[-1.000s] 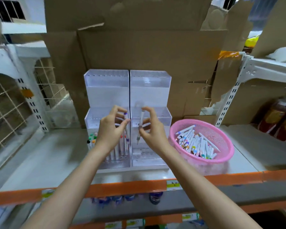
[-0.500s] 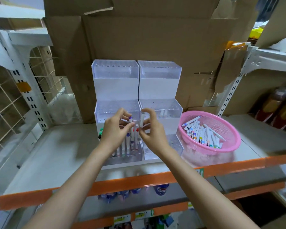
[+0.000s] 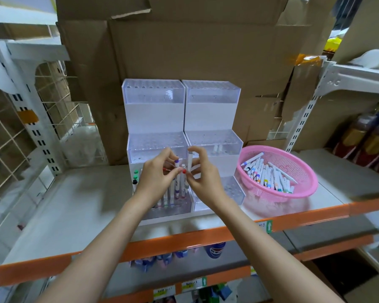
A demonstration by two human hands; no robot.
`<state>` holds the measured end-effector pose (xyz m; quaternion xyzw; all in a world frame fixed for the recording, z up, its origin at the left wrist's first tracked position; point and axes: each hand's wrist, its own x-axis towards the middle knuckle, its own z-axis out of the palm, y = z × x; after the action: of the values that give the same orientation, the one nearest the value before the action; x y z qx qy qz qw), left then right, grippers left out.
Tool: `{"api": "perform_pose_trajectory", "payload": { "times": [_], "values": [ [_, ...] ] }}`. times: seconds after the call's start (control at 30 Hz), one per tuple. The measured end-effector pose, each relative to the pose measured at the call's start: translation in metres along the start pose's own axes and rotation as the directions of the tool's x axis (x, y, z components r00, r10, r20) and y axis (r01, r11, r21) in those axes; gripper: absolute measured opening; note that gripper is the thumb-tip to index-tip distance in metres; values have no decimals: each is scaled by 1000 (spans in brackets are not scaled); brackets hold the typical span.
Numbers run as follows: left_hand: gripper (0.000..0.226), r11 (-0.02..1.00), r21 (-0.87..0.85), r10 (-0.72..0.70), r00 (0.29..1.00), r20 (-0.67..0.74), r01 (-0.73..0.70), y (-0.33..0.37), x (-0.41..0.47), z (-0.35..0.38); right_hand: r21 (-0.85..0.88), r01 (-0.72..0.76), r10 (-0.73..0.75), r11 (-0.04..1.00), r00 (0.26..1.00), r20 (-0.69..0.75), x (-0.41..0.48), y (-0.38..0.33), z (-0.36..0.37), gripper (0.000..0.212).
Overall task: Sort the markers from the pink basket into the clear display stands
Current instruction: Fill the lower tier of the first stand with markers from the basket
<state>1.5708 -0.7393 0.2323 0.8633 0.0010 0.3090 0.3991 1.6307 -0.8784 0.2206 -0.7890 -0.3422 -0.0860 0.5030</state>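
Note:
Two clear stepped display stands stand side by side on the shelf, the left stand (image 3: 153, 119) and the right stand (image 3: 212, 119). Several markers stand upright in the left stand's lowest tier (image 3: 173, 193). My left hand (image 3: 157, 173) pinches a purple-capped marker (image 3: 176, 165) above that tier. My right hand (image 3: 202, 176) holds a white marker (image 3: 189, 161) upright between thumb and fingers, just right of the left hand. The pink basket (image 3: 302, 193) sits to the right of the stands with several markers (image 3: 267, 173) lying in it.
Large cardboard boxes (image 3: 195, 51) rise behind the stands. The shelf's orange front edge (image 3: 184, 239) runs below my forearms. A white wire rack (image 3: 7, 127) stands at the left, a white shelf bracket (image 3: 315, 95) and dark bottles (image 3: 368, 136) at the right.
The camera has shifted, so the stands and basket sit further right. Both hands have drawn closer together over the left stand's front tier, each still holding its marker.

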Motion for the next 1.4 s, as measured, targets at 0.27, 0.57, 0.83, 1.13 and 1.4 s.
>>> {"api": "perform_pose_trajectory", "payload": {
  "times": [0.27, 0.57, 0.83, 1.13, 1.4],
  "values": [
    [21, 998, 59, 20, 999, 39, -22, 2, -1, 0, -3, -9, 9, 1000, 1000, -3, -3, 0, 1, 52],
    [26, 986, 168, -19, 998, 56, 9, -1, -4, 1, 11, -6, 6, 1000, 1000, -19, -6, -2, -1, 49],
    [21, 964, 241, 86, 989, 118, -113, -2, -6, 7, -6, -8, 8, 1000, 1000, -8, -7, -1, -2, 53],
    [25, 910, 352, 203, 975, 85, -220, -2, -10, 8, -12, -4, 4, 1000, 1000, -21, -9, 0, -2, 53],
    [30, 835, 490, 244, 967, 79, -250, -13, -14, 8, 6, -3, 4, 1000, 1000, -21, -9, -4, -3, 50]
  ]
}}
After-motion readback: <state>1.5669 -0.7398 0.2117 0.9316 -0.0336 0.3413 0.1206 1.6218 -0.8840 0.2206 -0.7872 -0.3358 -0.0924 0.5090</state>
